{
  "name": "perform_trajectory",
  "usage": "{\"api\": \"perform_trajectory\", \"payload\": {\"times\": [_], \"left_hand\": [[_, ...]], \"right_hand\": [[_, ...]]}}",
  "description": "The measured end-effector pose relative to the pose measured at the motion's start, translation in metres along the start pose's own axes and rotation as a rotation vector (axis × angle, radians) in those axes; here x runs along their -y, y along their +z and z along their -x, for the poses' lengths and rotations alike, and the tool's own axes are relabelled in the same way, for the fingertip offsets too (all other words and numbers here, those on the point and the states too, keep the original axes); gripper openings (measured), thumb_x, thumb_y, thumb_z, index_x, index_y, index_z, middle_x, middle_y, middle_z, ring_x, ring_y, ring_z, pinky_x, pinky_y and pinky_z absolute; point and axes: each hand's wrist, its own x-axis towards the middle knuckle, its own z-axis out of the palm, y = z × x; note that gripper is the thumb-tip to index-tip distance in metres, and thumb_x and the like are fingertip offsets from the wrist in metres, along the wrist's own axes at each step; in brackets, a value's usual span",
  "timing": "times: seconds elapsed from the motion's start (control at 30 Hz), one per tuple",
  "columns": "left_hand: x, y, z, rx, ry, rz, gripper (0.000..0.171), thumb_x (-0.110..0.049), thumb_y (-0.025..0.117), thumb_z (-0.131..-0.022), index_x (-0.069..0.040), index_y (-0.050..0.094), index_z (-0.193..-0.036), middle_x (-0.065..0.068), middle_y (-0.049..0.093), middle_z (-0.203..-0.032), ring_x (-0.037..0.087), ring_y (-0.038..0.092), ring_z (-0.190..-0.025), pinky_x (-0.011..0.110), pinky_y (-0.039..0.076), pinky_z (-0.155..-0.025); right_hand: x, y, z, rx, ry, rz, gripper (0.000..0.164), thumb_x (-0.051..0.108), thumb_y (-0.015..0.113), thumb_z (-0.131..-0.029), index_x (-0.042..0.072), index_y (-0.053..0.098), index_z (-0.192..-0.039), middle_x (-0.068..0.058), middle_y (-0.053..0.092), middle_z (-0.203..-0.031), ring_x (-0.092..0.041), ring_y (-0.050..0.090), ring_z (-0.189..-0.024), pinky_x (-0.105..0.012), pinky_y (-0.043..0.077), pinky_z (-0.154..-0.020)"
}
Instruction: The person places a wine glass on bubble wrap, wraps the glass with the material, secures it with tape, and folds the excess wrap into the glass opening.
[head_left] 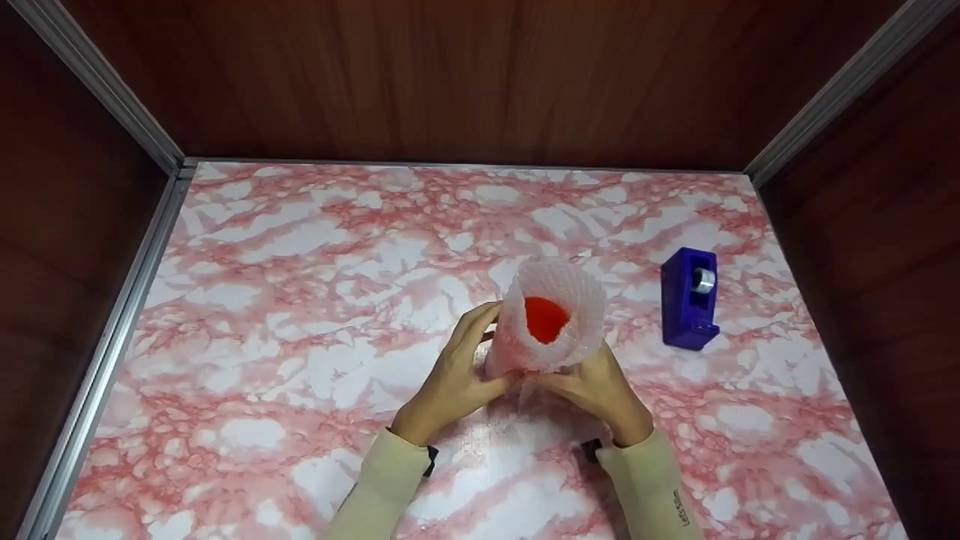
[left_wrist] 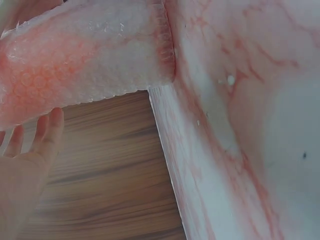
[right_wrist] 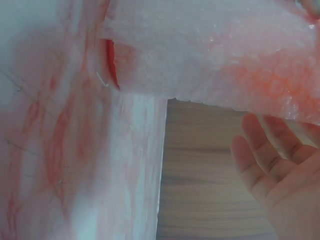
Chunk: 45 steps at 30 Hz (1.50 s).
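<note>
A sleeve of clear bubble wrap (head_left: 585,296) stands upright, rolled round a red-orange object (head_left: 546,320) that shows through its open top in the head view. My left hand (head_left: 450,379) holds the roll from the left, thumb at the near side and fingers round the far left side. From the right, my right hand (head_left: 604,386) holds it too, its thumb on the near side close to the left thumb and its fingers mostly hidden behind the wrap. Both wrist views show the roll's lower end at the tabletop and an orange tint through the bubbles.
A purple tape dispenser (head_left: 684,300) with a roll of tape (head_left: 703,280) stands to the right on the pink-and-white marbled table (head_left: 300,315). Dark wood panels (head_left: 465,82) enclose the back and both sides, with metal strips (head_left: 105,82) at the corners.
</note>
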Motion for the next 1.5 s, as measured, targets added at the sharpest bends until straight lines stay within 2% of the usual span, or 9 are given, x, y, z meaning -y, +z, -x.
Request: {"api": "perform_trajectory", "payload": {"times": [0.17,0.37,0.47,0.53,0.7,0.9,1.07,1.33,1.5], "left_hand": [[-0.013,-0.003,0.0,-0.002,-0.01,-0.006,0.089,-0.001,0.086,-0.077,0.007,0.033,-0.148,0.021,0.035,-0.148,0.027,0.041,-0.134,0.039,0.045,-0.104],[-0.034,-0.011,-0.001,-0.028,0.016,0.004,0.087,0.001,0.086,-0.076,0.01,0.034,-0.146,0.023,0.037,-0.146,0.028,0.042,-0.133,0.042,0.045,-0.103],[-0.034,-0.013,-0.001,-0.051,0.043,0.008,0.087,0.001,0.086,-0.075,0.009,0.036,-0.145,0.022,0.038,-0.145,0.028,0.042,-0.133,0.041,0.045,-0.103],[-0.033,-0.013,-0.001,-0.071,0.07,0.018,0.086,0.003,0.086,-0.074,0.011,0.037,-0.144,0.024,0.039,-0.144,0.029,0.043,-0.133,0.041,0.046,-0.103],[-0.016,-0.009,0.002,-0.112,0.122,0.03,0.086,0.003,0.088,-0.071,0.01,0.039,-0.143,0.025,0.04,-0.143,0.032,0.044,-0.131,0.048,0.048,-0.098],[-0.007,-0.008,0.006,-0.104,0.076,0.052,0.081,-0.003,0.085,-0.078,-0.001,0.038,-0.144,0.013,0.044,-0.144,0.029,0.046,-0.131,0.045,0.047,-0.101],[-0.006,-0.007,0.007,-0.092,0.063,0.055,0.077,-0.007,0.082,-0.083,-0.006,0.037,-0.145,0.009,0.046,-0.144,0.028,0.047,-0.131,0.043,0.046,-0.101],[-0.006,-0.008,0.007,-0.079,0.068,0.03,0.077,-0.01,0.08,-0.085,-0.008,0.036,-0.148,0.008,0.044,-0.146,0.028,0.047,-0.131,0.041,0.047,-0.101],[-0.006,-0.008,0.008,-0.086,0.069,0.012,0.075,-0.011,0.08,-0.085,-0.008,0.037,-0.147,0.01,0.045,-0.145,0.028,0.048,-0.13,0.041,0.048,-0.1]], "right_hand": [[0.0,-0.002,0.004,-0.006,0.004,0.014,0.085,0.007,0.094,-0.065,-0.004,0.048,-0.135,-0.011,0.06,-0.128,-0.027,0.057,-0.116,-0.039,0.043,-0.103],[0.005,-0.005,0.01,-0.073,-0.084,0.074,0.1,0.004,0.096,-0.06,-0.008,0.04,-0.142,-0.02,0.052,-0.134,-0.026,0.051,-0.121,-0.035,0.038,-0.108],[0.009,-0.006,0.012,-0.121,-0.154,0.097,0.092,-0.001,0.095,-0.057,-0.012,0.045,-0.134,-0.023,0.054,-0.125,-0.024,0.053,-0.115,-0.027,0.04,-0.102],[0.011,-0.006,0.012,-0.149,-0.211,0.097,0.084,0.0,0.094,-0.06,-0.014,0.048,-0.128,-0.024,0.056,-0.12,-0.023,0.054,-0.111,-0.025,0.041,-0.099],[0.014,-0.008,0.01,-0.216,-0.336,0.037,0.068,0.02,0.088,-0.078,-0.018,0.05,-0.12,-0.025,0.057,-0.113,-0.024,0.056,-0.105,-0.026,0.045,-0.091],[0.018,-0.006,0.005,-0.288,-0.436,0.069,0.051,0.026,0.08,-0.087,-0.016,0.058,-0.106,-0.026,0.059,-0.106,-0.028,0.056,-0.098,-0.026,0.046,-0.087],[0.021,-0.004,0.003,-0.31,-0.491,0.119,0.042,0.025,0.078,-0.089,-0.013,0.064,-0.101,-0.03,0.058,-0.102,-0.037,0.056,-0.098,-0.028,0.046,-0.096],[0.021,0.001,0.002,-0.331,-0.56,0.167,0.032,0.022,0.074,-0.093,-0.009,0.071,-0.098,-0.028,0.064,-0.104,-0.041,0.055,-0.094,-0.037,0.044,-0.089],[0.016,0.002,0.002,-0.335,-0.576,0.199,0.032,0.024,0.073,-0.094,-0.008,0.073,-0.097,-0.026,0.067,-0.103,-0.04,0.056,-0.093,-0.037,0.044,-0.09]]}}
